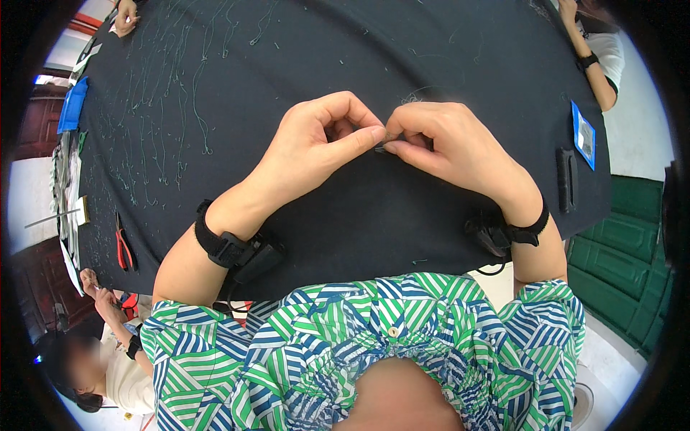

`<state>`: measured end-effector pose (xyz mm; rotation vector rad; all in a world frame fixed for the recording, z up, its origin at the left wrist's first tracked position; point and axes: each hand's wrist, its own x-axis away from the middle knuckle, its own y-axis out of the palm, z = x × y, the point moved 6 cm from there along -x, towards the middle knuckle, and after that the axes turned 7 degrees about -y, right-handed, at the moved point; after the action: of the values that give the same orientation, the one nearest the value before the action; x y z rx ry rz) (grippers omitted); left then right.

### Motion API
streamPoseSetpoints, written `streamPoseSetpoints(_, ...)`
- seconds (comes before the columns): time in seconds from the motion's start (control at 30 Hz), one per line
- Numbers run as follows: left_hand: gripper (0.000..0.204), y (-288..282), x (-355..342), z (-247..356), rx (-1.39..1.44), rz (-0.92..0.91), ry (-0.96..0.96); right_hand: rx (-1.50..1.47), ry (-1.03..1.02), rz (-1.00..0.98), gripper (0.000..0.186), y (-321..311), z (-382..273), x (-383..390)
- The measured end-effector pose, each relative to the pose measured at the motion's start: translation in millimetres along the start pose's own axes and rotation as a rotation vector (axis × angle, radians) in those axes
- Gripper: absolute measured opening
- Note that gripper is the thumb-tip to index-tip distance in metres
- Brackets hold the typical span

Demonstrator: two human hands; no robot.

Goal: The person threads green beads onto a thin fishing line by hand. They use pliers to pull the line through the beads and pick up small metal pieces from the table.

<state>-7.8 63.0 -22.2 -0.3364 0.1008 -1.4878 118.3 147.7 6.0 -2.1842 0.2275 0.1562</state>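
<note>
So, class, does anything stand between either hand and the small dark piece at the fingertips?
Nothing visible does. The left hand and right hand come together at the small dark piece over the black cloth. The red-handled pliers lie off to the left, the blue-edged packet off to the right, both well clear.

Table cover [374,230]: matt woven cloth, smooth with soft creases
Green threads [195,106], left: thin, fibrous, matt strands
Pliers [123,251], left: dark metal head, glossy plastic-looking grips
Blue packet [584,136], right: glossy plastic film
Wrist straps [207,233]: matt textile, slightly rough
Patterned garment [208,352]: soft printed cloth, matt, puckered at the neckline
Green panels [614,266], right: smooth faces, low sheen, material unclear
</note>
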Motion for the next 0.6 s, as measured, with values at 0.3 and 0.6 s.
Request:
streamPoseSetpoints(0.3, 0.016, 0.4, -0.7, 0.2, -0.023, 0.002, 0.014, 0.001, -0.004, 0.006, 0.011, 0.4, 0.1, -0.1)
streamPoseSetpoints(0.6, 0.016, 0.7, -0.4, 0.7, -0.029, -0.003, 0.011, -0.015, -0.001, 0.001, 0.012, -0.2, -0.5, -0.6)
